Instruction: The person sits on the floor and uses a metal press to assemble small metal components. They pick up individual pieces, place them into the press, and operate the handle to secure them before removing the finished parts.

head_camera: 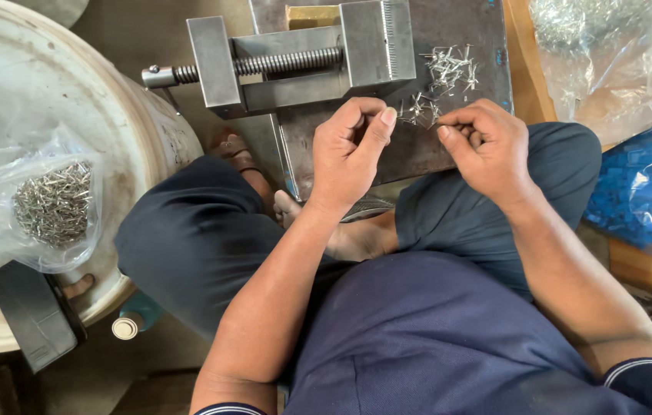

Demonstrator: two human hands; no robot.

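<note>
**Two hands at a scatter of small metal pins**

The left hand (350,150) and the right hand (484,146) hover close together over a grey steel plate (457,27), both with fingers curled inward. The right hand pinches something tiny between thumb and forefinger (too small to make out clearly), while the left hand's fingers are bent toward its palm; I cannot tell whether it holds anything. Between and just above them lie the loose pins (441,81): short, thin, silvery pieces, bright against the dull plate, strewn in a tangled cluster. A metal vise (303,58) with a threaded screw sits on the plate beside them. To the left, a clear bag of similar pins (53,201) rests on a white drum (138,138).
</note>
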